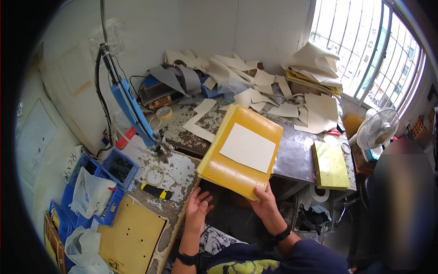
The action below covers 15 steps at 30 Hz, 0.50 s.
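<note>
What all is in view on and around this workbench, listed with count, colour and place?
Stack of yellow boards with a white sheet on top: one, bench centre, held at its near corner.
Yellow perforated block: one, bench right.
Cream cut-off sheets: many, piled along the back wall.
Tape rolls: two, pale, bench left, one farther back and one nearer.
Yellow-and-black utility knife: one, near left edge.
Blue bins: several, far left, holding plastic bags.
Tan holed board: one, lower left.
White fan: one, right, by the window.
Left hand: open, empty, below the stack.
Right hand: grips the stack's near corner.
</note>
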Each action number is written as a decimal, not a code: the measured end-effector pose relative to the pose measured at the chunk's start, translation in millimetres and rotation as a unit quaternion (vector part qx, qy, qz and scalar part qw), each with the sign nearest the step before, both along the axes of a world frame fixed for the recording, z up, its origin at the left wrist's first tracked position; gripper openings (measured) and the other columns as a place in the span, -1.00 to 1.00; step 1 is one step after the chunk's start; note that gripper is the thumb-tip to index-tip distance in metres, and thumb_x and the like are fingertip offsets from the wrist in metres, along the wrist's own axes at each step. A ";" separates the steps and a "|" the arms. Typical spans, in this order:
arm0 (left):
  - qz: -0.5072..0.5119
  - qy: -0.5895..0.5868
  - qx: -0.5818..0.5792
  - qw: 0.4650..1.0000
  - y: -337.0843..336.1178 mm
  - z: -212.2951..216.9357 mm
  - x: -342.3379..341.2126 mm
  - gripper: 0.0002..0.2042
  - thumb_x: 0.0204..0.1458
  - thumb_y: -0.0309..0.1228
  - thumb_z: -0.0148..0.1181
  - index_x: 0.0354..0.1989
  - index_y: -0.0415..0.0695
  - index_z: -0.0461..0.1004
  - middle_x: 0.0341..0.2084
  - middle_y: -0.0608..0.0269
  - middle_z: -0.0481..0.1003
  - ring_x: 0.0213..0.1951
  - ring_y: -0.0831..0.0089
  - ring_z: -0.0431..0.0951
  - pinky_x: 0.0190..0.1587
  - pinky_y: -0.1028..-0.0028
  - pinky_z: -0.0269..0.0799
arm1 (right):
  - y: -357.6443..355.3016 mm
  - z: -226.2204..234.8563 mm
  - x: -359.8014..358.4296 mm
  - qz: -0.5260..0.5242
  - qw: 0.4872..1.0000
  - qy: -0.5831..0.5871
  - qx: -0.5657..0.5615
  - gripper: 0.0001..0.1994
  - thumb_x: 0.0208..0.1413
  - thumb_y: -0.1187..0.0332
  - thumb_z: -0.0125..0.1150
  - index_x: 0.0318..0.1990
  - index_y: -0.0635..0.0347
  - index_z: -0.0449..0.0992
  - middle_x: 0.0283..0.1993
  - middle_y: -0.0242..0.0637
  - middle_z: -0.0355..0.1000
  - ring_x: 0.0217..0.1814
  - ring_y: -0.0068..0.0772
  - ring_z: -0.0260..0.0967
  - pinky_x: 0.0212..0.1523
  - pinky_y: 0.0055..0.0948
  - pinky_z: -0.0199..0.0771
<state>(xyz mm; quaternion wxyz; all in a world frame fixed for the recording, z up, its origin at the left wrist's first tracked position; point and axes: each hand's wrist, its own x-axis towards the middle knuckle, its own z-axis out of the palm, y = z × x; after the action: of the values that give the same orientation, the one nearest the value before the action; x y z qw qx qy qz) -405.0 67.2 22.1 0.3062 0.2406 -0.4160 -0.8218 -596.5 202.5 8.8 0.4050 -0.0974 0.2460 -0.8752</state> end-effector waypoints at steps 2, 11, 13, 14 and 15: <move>-0.008 0.076 -0.038 0.996 10.5 16.4 5.9 -0.29 0.06 -0.25 0.27 0.32 -0.15 0.02 0.15 0.10 0.24 0.17 0.29 0.30 0.12 0.30 0.32 | 4.5 16.2 32.8 0.034 0.999 -0.004 -0.009 -0.38 0.06 0.53 0.20 0.26 0.02 0.08 0.20 -0.26 0.25 0.27 -0.21 0.23 0.24 -0.13 0.29; 0.319 0.133 -0.049 0.937 50.4 83.6 44.3 -0.51 0.20 -0.20 0.03 0.23 -0.15 0.14 0.09 0.14 0.32 0.07 0.25 0.40 0.11 0.23 0.34 | 6.2 51.5 120.5 0.155 0.925 0.342 0.059 -0.19 0.04 0.30 0.36 0.32 0.26 -0.07 0.31 -0.22 0.11 0.31 -0.36 0.10 0.28 -0.30 0.11; 0.309 0.193 -0.041 0.930 50.7 88.4 68.9 -0.51 0.23 -0.18 -0.02 0.25 -0.16 0.13 0.11 0.15 0.31 0.08 0.27 0.39 0.11 0.25 0.34 | -0.9 65.5 122.8 0.230 0.881 0.412 0.026 -0.16 0.02 0.28 0.38 0.34 0.25 -0.08 0.34 -0.21 0.07 0.34 -0.32 0.07 0.30 -0.28 0.09; 0.345 0.197 -0.063 0.915 49.7 88.4 78.9 -0.49 0.24 -0.16 -0.04 0.26 -0.17 0.13 0.12 0.17 0.33 0.09 0.27 0.39 0.11 0.26 0.32 | -6.7 71.4 121.5 0.279 0.833 0.478 -0.001 -0.13 0.00 0.27 0.39 0.35 0.23 -0.08 0.37 -0.19 0.02 0.37 -0.29 0.03 0.31 -0.25 0.06; 0.370 0.198 -0.068 0.905 46.6 87.7 96.9 -0.49 0.24 -0.16 -0.04 0.26 -0.17 0.13 0.12 0.17 0.33 0.09 0.27 0.39 0.11 0.26 0.32 | -11.8 72.5 124.3 0.301 0.824 0.480 -0.014 -0.13 0.00 0.27 0.39 0.35 0.23 -0.08 0.37 -0.19 0.02 0.37 -0.29 0.03 0.31 -0.25 0.06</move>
<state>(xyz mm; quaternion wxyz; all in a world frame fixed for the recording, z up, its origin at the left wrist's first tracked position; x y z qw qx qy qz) -308.1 113.8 109.8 0.6801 0.1881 -0.2825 -0.6498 -472.2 190.8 81.4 0.4780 -0.5799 0.3556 -0.5557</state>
